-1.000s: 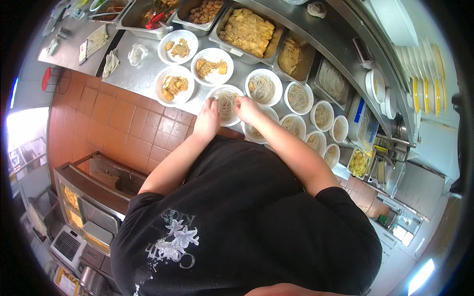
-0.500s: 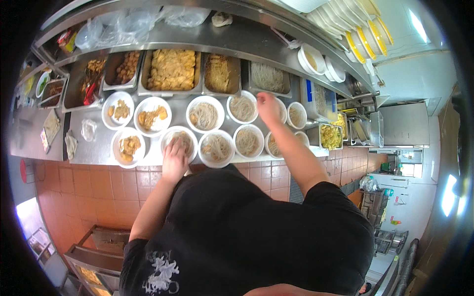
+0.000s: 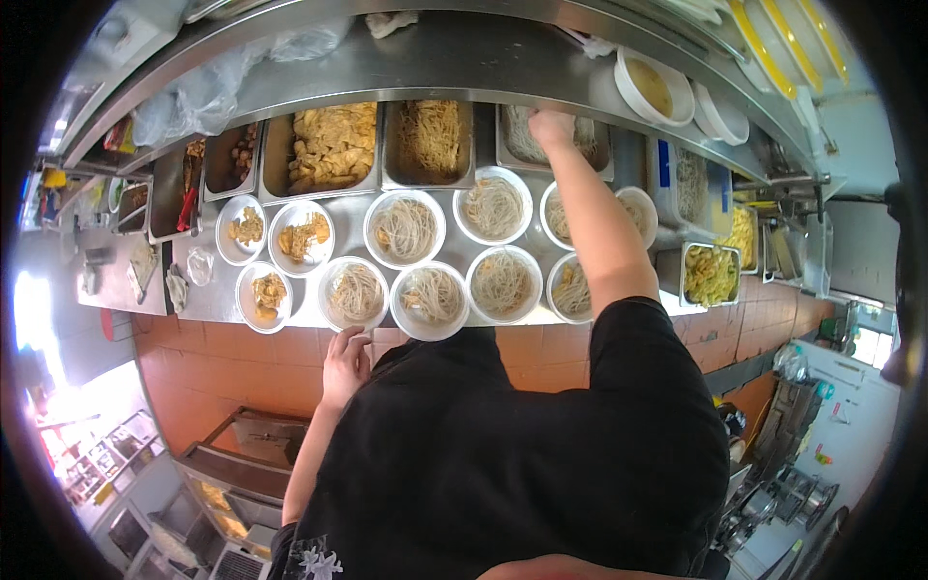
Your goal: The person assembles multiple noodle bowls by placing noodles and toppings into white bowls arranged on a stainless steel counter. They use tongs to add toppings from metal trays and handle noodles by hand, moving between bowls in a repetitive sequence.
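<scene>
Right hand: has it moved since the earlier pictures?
Yes: judged against the metal tray of pale noodles, the right hand has gone forward, from the white bowls in front of it to the tray itself.

So there's a bunch of clear plastic bags [image 3: 208, 92] slumped on the metal shelf [image 3: 464, 68], some yellow-edged dishes [image 3: 766, 43] upper right, orangey floor tiles [image 3: 546, 356], plus metal pots [image 3: 800, 493] lower right.

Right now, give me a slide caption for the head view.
Right hand at a metal tray of pale noodles, left hand near the front row of white bowls.
</scene>
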Demonstrator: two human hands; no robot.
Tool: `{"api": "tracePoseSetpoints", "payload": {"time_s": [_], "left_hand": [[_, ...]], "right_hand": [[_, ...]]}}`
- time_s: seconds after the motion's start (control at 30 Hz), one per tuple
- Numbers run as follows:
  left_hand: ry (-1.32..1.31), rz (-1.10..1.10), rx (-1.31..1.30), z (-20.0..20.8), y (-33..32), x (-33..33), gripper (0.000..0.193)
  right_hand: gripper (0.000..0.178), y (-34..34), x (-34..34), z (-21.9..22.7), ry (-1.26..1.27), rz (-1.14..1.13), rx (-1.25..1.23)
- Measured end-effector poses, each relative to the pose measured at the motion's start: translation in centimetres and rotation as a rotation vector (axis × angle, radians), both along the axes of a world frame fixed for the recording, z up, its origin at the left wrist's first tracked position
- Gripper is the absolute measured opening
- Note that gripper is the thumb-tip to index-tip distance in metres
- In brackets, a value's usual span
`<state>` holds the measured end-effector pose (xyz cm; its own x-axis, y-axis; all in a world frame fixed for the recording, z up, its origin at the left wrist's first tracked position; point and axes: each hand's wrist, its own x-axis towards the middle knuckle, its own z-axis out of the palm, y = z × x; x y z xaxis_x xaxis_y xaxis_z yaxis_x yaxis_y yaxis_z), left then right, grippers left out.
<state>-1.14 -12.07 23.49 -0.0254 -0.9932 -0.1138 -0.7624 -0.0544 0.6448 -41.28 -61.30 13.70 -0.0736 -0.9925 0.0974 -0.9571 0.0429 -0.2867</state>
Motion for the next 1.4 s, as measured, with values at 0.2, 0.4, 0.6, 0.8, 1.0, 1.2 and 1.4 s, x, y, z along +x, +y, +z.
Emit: {"api": "tracePoseSetpoints", "payload": {"time_s": [0.2, 0.4, 0.6, 0.8, 1.0, 1.2, 1.4], "left_hand": [[0.252, 0.005, 0.137, 3.7, -5.8, -6.5, 0.03], [0.762, -0.279, 0.54, 4.1, -19.4, -19.2, 0.034], [1.507, 0.071, 1.033, 3.3, -34.4, -33.4, 0.073], [1.525, 0.225, 0.979, 2.1, -38.9, -35.7, 0.035], [1.154, 0.342, 0.959, 0.3, -41.2, -34.0, 0.026], [0.517, 0.088, 0.882, 2.8, -41.8, -30.7, 0.031], [-0.152, -0.364, 0.274, 5.2, -39.4, -29.8, 0.054]], "right_hand": [[0.029, 7.8, -6.6, 6.6, -0.308, 0.065, 0.016], [0.029, 10.6, -8.7, 7.8, -0.402, 0.06, 0.004], [0.025, 12.9, -6.9, 9.8, -0.495, 0.19, -0.159], [0.028, 15.9, -6.5, 10.9, -0.282, 0.287, -0.326], [0.033, 15.9, -7.6, 10.1, -0.575, 0.42, -0.212], [0.053, 13.0, -10.3, 10.3, -0.936, 0.393, -0.085], [0.057, 8.1, -9.2, 8.8, -0.517, 0.741, -0.117]]}}
